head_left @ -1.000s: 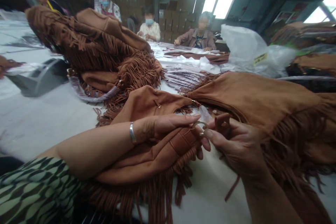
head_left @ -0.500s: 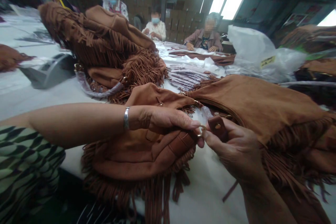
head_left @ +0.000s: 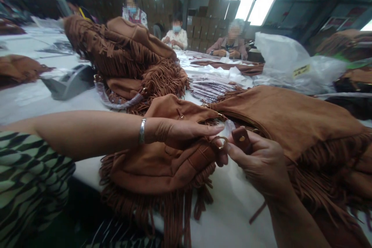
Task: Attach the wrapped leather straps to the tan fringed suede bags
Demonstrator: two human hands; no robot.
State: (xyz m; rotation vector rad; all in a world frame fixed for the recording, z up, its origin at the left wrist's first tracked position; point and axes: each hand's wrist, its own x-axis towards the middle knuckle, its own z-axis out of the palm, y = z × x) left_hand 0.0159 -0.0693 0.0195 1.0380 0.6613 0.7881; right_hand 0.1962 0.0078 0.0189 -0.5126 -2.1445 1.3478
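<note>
A brown suede fringed bag (head_left: 162, 162) lies at the table's near edge, fringe hanging over it. My left hand (head_left: 180, 133), a silver bangle on its wrist, is closed on the bag's end by a small metal ring (head_left: 219, 141). My right hand (head_left: 255, 162) pinches that ring with thumb and forefinger and holds a brown strap tab (head_left: 241, 138) with a stud. A second brown fringed bag (head_left: 290, 120) lies behind my right hand.
A heap of fringed bags (head_left: 130, 62) rises at the left, a grey device (head_left: 71, 81) beside it. Wrapped strips (head_left: 209, 85) lie mid-table and plastic bags (head_left: 287, 62) at the right. Three people (head_left: 232, 40) sit at the far end.
My view has shifted slightly. Both hands stay at the ring; the strap tab has turned more upright in my right hand.
</note>
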